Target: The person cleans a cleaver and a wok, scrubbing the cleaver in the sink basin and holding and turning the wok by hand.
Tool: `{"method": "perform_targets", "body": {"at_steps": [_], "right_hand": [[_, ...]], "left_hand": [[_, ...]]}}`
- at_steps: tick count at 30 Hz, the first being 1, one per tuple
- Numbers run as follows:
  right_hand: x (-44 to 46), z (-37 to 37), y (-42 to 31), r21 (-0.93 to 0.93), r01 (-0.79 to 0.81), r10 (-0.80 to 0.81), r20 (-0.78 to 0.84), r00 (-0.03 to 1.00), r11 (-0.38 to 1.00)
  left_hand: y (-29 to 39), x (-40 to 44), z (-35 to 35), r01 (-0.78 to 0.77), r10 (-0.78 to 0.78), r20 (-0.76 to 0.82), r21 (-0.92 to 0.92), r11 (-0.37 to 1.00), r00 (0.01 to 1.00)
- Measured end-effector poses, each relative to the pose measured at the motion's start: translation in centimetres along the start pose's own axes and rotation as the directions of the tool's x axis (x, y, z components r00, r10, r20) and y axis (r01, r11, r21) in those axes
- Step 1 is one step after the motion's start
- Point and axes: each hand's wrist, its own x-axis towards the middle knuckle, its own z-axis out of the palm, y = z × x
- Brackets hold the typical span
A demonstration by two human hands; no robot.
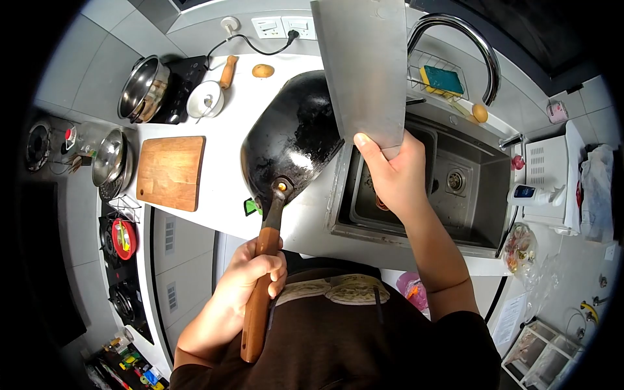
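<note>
My left hand [255, 273] is wrapped round the brown wooden handle of a black wok [279, 140], which is tilted over the white counter. Its dark bowl shows shiny and sooty patches. My right hand [398, 170] grips a wide metal cleaver [367, 71] with the thumb pressed on the blade's lower end; the blade points away from me beside the wok's right side. The cleaver's handle is hidden in my fist. Below the right hand lies the steel sink [478, 214]. A small green object [250, 207] shows beside the wok's base.
Left of the wok are a wooden cutting board [170, 172], a white bowl [205, 99] and a steel pot [144, 88]. Behind it lies a potato [262, 71]. At the right are the faucet [491, 55], a sponge [442, 80] and a white dish rack [545, 162].
</note>
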Motion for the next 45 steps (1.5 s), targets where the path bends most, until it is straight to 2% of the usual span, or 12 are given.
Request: {"method": "perform_targets", "body": {"at_steps": [3,5,14,16,20,23,26,33,39,41,44,45], "right_hand": [[0.0,-0.1,0.0,-0.055,0.002,-0.002,0.015,1.0,0.998],[-0.1,0.0,0.1,-0.027,0.036,-0.035,0.004,0.999,0.999],[-1.1,0.3,-0.1,0.0,0.01,-0.01,0.061,0.998,1.0],[-1.1,0.2,-0.6,-0.004,-0.115,0.115,0.115,0.987,0.993],[-0.9,0.4,-0.6,0.029,-0.117,0.113,0.115,0.987,0.993],[-0.4,0.4,-0.7,0.128,-0.085,0.073,0.094,0.993,0.988],[0.1,-0.1,-0.8,0.068,-0.204,0.201,0.048,0.979,0.977],[-0.1,-0.2,-0.9,0.061,-0.2,0.196,0.071,0.978,0.978],[-0.3,0.0,-0.6,0.125,-0.17,0.165,0.051,0.985,0.977],[-0.7,0.0,-0.2,-0.005,-0.088,0.088,0.064,0.994,0.996],[-1.3,0.7,-0.6,-0.001,0.005,-0.005,0.052,0.999,1.0],[-1.0,0.1,-0.3,-0.053,-0.045,0.048,0.045,0.998,0.998]], "left_hand": [[0.0,0.0,0.0,0.003,-0.003,-0.002,0.005,1.0,1.0],[0.0,0.0,0.1,0.006,-0.006,-0.003,0.009,1.0,1.0],[-0.1,0.1,0.3,0.004,-0.004,-0.017,0.007,1.0,1.0],[-0.2,0.1,0.1,0.008,-0.008,-0.007,-0.013,1.0,1.0],[-0.1,0.0,0.3,0.001,-0.001,-0.011,-0.023,1.0,1.0],[-0.1,0.0,0.3,0.001,-0.002,-0.022,-0.022,1.0,1.0],[-0.2,-0.1,0.0,0.001,-0.001,-0.021,-0.008,1.0,1.0],[-0.1,0.1,0.0,0.002,-0.003,-0.006,-0.013,1.0,1.0],[0.1,0.0,0.0,0.005,-0.005,0.003,-0.014,1.0,1.0],[0.0,0.0,0.0,0.004,-0.004,0.007,-0.02,1.0,1.0],[0.1,0.0,0.1,0.007,-0.007,0.008,-0.021,1.0,1.0],[0.1,0.0,0.3,0.011,-0.011,-0.001,-0.02,1.0,1.0]]}}
